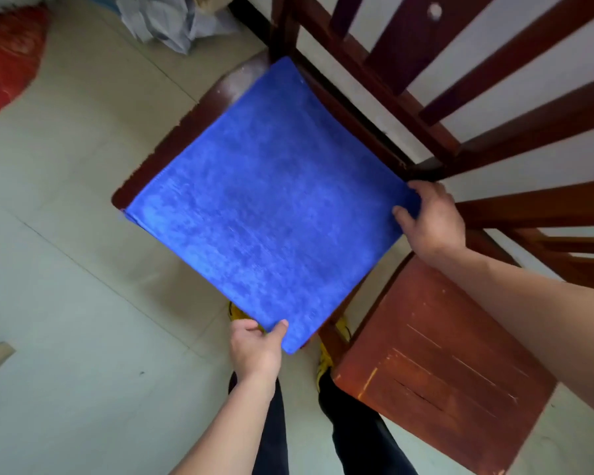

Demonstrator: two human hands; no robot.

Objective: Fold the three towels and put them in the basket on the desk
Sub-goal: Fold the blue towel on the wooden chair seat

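A blue towel lies spread flat as a square over the seat of a dark wooden chair, with a doubled edge showing along its left side. My left hand pinches the towel's near corner, which hangs past the seat's front. My right hand grips the right corner by the chair's back rail. No other towel and no basket or desk are in view.
A second wooden chair seat stands close at the right, its slatted back running along the wall. A red bag and crumpled grey sheeting lie on the tiled floor at the back left. My legs and yellow shoes stand below the towel.
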